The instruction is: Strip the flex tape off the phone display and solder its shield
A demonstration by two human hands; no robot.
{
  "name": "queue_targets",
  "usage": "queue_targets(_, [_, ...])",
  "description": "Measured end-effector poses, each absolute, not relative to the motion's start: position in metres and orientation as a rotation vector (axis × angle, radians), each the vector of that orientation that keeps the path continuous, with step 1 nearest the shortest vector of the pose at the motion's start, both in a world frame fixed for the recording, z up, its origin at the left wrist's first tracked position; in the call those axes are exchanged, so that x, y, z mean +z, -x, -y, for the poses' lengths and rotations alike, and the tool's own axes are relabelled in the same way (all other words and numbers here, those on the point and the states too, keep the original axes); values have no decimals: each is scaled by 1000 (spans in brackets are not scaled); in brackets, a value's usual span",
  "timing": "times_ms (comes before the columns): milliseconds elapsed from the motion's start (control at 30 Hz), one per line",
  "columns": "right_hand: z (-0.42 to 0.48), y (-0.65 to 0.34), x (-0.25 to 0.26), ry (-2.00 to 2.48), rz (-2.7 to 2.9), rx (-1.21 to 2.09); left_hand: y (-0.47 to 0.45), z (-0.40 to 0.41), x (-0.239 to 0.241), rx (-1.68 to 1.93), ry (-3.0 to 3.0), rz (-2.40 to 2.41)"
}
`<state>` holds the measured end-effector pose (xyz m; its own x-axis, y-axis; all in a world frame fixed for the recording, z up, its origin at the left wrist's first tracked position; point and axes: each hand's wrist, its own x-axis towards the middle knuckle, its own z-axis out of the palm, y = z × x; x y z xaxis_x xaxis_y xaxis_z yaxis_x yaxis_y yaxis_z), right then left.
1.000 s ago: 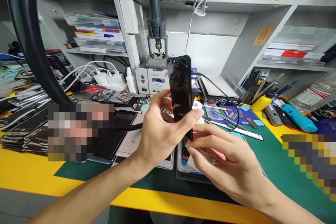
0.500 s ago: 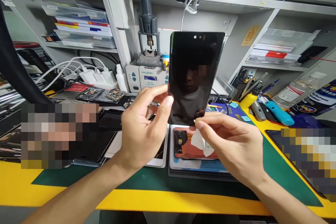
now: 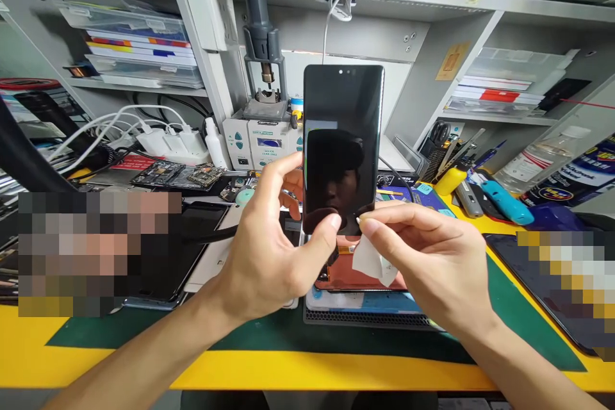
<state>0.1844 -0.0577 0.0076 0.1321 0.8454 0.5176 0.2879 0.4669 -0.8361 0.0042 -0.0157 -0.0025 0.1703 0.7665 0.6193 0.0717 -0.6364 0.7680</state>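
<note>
A smartphone (image 3: 342, 102) stands upright in the air, its dark glossy screen towards me. My left hand (image 3: 269, 250) grips it by the left edge, thumb on the lower front and fingers around behind. Pinched between thumb and forefinger of my right hand (image 3: 437, 256) is a thin white wipe or paper (image 3: 372, 261), which hangs down. Those fingertips are at the phone's lower right corner. Below the phone, partly hidden, lies a copper-red phone part (image 3: 355, 277) on a blue-and-white pad (image 3: 375, 301).
To the left, dark phones (image 3: 192, 230) and circuit boards (image 3: 161, 173) lie on the bench. A soldering station (image 3: 266, 141) stands behind. On the right are a yellow bottle (image 3: 451, 179), a turquoise tool (image 3: 507, 200) and a clear bottle (image 3: 542, 160). A green mat (image 3: 240, 333) covers the bench.
The phone has turned and shifted slightly left, so its screen reflection differs. My left thumb has moved from its edge onto the lower front. My right hand still pinches the white wipe or paper.
</note>
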Motion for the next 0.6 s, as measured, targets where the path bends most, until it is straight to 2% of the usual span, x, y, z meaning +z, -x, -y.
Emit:
queue_targets(200, [59, -186, -3, 1045, 1553, 281, -2, 15, -5, 1545, -1861, -892])
queue_targets(467, [54, -187, -10, 893, 1874, -449, -12, 19, -5, 1494, -1776, -1039])
queue_targets(600, [56, -188, -13, 838, 1969, -569, -17, 20, -7, 1521, -1705, -1009])
